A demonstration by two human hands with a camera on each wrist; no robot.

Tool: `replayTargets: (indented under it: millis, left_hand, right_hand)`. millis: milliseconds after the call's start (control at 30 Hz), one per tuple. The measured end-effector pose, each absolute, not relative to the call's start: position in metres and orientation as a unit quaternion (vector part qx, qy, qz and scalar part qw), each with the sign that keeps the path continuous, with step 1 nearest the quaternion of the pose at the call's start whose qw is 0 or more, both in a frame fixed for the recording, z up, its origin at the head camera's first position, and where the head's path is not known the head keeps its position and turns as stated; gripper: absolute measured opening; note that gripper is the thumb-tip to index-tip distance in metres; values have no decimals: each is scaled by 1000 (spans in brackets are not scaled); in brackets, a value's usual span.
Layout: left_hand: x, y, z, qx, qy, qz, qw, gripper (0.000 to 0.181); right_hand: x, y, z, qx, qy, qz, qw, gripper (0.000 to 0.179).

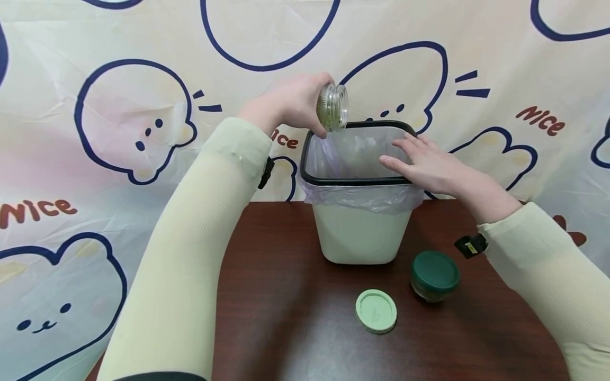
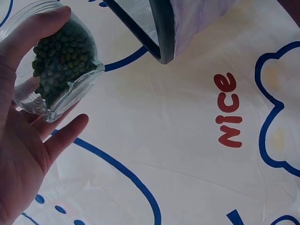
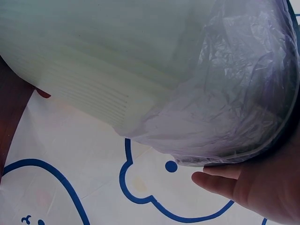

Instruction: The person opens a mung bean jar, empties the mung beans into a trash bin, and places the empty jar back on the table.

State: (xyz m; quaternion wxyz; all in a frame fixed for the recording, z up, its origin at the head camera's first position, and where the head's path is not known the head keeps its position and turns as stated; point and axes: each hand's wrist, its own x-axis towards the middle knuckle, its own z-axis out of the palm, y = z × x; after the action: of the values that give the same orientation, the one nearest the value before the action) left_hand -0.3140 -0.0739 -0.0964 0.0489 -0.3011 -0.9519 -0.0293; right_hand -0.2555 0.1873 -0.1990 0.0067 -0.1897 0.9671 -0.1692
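My left hand (image 1: 297, 103) holds a clear glass jar (image 1: 332, 107) tipped on its side, its lidless mouth facing right above the left part of the bin's opening. Inside the jar, small green beans (image 2: 65, 58) lie heaped along the wall in the left wrist view. A pale bin (image 1: 361, 233) with a black rim and a thin translucent liner bag (image 1: 376, 197) stands upright on the table. At its right rim rests my right hand (image 1: 429, 164), with thumb and fingers spread and fairly straight. Some of its fingers show outside the liner in the right wrist view.
On the dark wooden table (image 1: 271, 296), a light green round lid (image 1: 376, 311) lies in front of the bin. A small glass jar with a dark green lid (image 1: 434, 272) stands to the right. Behind hangs a cartoon-printed cloth (image 1: 143, 211), close to the bin.
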Motion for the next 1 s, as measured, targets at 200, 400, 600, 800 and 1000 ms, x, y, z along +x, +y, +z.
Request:
replayTargets:
  millis: [200, 400, 600, 800, 1000]
  left_hand:
    - [-315, -75, -97, -301, -952, -29, 45, 87]
    - [-314, -75, -93, -318, -944, -69, 51, 87]
    - [-314, -75, -96, -308, -949, -44, 44, 85]
    - [-315, -74, -98, -303, -951, -24, 51, 87]
    - [-314, -74, -96, -314, -946, -61, 59, 88]
  right_hand:
    - [-256, 188, -199, -188, 968, -167, 3, 89]
    - [-257, 188, -199, -189, 967, -169, 6, 89]
    - [-255, 189, -199, -188, 968, -169, 7, 89]
    - [-254, 189, -199, -186, 968, -170, 7, 90]
    - [-253, 189, -199, -186, 968, -169, 7, 89]
